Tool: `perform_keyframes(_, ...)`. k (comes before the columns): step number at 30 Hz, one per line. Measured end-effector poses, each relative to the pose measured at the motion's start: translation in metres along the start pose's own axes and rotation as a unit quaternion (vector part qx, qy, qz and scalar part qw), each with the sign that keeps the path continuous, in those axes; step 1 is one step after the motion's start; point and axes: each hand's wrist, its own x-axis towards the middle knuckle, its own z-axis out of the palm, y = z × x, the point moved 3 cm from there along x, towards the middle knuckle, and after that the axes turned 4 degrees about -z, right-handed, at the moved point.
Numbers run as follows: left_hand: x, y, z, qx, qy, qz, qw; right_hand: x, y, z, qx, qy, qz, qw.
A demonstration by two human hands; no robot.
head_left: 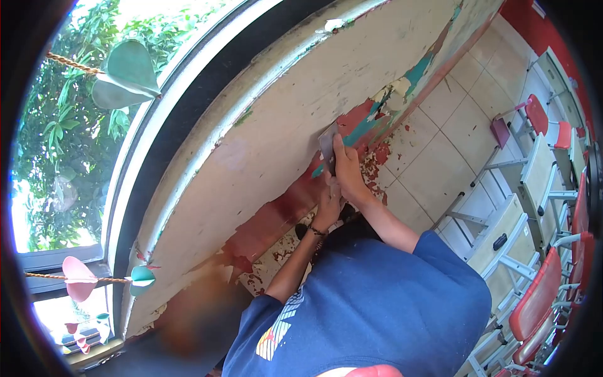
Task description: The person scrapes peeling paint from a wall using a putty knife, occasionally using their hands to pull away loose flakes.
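Note:
My right hand [347, 166] grips a flat scraper [327, 146] with a grey blade, its thumb laid along the tool. The blade rests against the cream painted wall [264, 151], at the border of a stripped red patch. Just below, my left hand [330, 202], with a dark bracelet at the wrist, is closed around the lower end of the scraper; its fingers partly hide the handle. Around the tool, ragged paint shows red [358, 116] and teal [361, 132] layers. Paint flakes [375, 164] lie along the foot of the wall.
A tiled floor [433, 151] runs along the wall. Several folding chairs with red backs [537, 295] and pale writing boards [499, 229] stand at right. At left are an arched window frame [135, 138] and strung paper hearts [132, 72]. A blurred brown shape [188, 308] is at lower left.

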Motion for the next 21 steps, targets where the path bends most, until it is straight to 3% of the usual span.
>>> perform_keyframes(2, -0.009, 0.001, 0.004, -0.018, -0.01, -0.009, 1.0, -0.005, 0.001, 0.002, -0.017, 0.018, -0.001, 1.0)
perform_keyframes(5, -0.012, 0.015, 0.011, -0.02, 0.048, 0.031, 0.998, -0.013, 0.011, 0.009, -0.06, 0.016, -0.001, 0.998)
perform_keyframes(8, -0.006, 0.013, 0.007, -0.007, 0.063, 0.014, 0.998, 0.0, -0.006, 0.005, -0.02, 0.049, 0.003, 0.999)
perform_keyframes(10, 0.007, 0.007, 0.003, -0.017, 0.002, 0.0, 1.0, 0.002, 0.0, -0.002, 0.008, 0.023, 0.006, 1.0)
perform_keyframes(12, 0.002, -0.006, -0.001, -0.019, 0.006, -0.008, 1.0, -0.001, 0.001, 0.002, 0.032, -0.008, -0.001, 0.999)
perform_keyframes(14, -0.009, -0.011, 0.004, -0.023, 0.003, -0.009, 1.0, -0.014, 0.002, 0.008, -0.077, 0.04, -0.017, 0.996)
perform_keyframes(17, -0.023, -0.001, 0.011, -0.021, 0.085, 0.04, 0.995, -0.01, 0.028, 0.005, -0.07, 0.009, -0.012, 0.997)
perform_keyframes(20, -0.001, 0.014, 0.004, 0.007, 0.029, -0.006, 1.0, -0.002, -0.004, 0.006, -0.058, 0.042, -0.044, 0.996)
perform_keyframes(21, 0.007, 0.018, 0.002, 0.006, 0.031, -0.008, 0.999, -0.001, -0.02, 0.008, -0.035, 0.009, -0.048, 0.998)
